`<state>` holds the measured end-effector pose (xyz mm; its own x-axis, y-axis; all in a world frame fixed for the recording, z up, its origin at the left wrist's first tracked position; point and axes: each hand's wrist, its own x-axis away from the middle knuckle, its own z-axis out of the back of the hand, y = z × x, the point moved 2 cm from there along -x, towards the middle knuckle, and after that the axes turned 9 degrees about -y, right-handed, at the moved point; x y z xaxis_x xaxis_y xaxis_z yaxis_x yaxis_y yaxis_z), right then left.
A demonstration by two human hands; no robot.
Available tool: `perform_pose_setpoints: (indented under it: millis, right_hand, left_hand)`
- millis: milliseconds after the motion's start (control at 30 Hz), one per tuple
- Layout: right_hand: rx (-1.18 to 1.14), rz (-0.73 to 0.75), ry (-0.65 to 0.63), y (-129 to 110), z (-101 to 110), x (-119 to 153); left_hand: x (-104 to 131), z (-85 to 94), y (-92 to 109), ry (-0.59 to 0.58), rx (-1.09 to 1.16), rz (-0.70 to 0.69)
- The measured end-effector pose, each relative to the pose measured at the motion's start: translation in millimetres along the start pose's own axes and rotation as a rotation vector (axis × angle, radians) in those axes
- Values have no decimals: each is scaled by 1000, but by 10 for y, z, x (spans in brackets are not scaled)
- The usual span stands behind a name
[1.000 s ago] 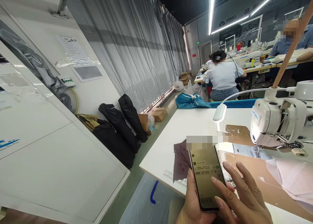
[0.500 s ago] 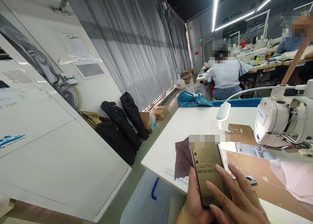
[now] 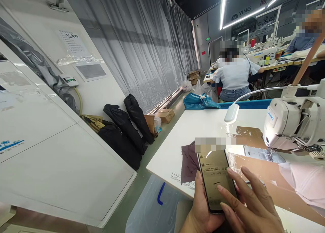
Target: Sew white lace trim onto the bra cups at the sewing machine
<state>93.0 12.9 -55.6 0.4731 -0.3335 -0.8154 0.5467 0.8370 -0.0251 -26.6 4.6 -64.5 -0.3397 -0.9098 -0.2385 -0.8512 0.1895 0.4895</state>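
Observation:
A smartphone with a lit yellowish screen lies in my left hand, the thumb along its left edge. My right hand hovers over the screen with its fingers spread, and one fingertip is at a short dark stroke drawn on the display. Beyond the phone, a dark purple cloth lies on the white table, partly hidden by the phone. To the right of my hands stands a white sewing machine, with pale pink fabric in front of it.
A white lamp on a bent neck hangs over the table. Below the left table edge sits a translucent bin with a blue handle. Black wrapped rolls lean by a white cabinet. A person sits at another table.
The right fingertip has shifted slightly, and a dark stroke now shows on the phone screen, where the row of larger characters has changed. The left hand still holds the phone.

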Motion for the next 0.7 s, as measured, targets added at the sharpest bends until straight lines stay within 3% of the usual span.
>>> perform_pose_setpoints:
  millis: [167, 300, 467, 700]
  right_hand:
    - [33, -9, -15, 4, -4, -10]
    - [4, 52, -3, -10, 14, -17]
    - [14, -20, -3, 1, 10, -22]
    - [-17, 18, 15, -11, 43, -39]
  left_hand:
    - [-9, 7, 14, 51, -34, 24]
    - [-13, -7, 15, 24, -14, 21]
    - [-11, -21, 15, -27, 3, -8]
    - [-8, -18, 26, 5, 15, -5]
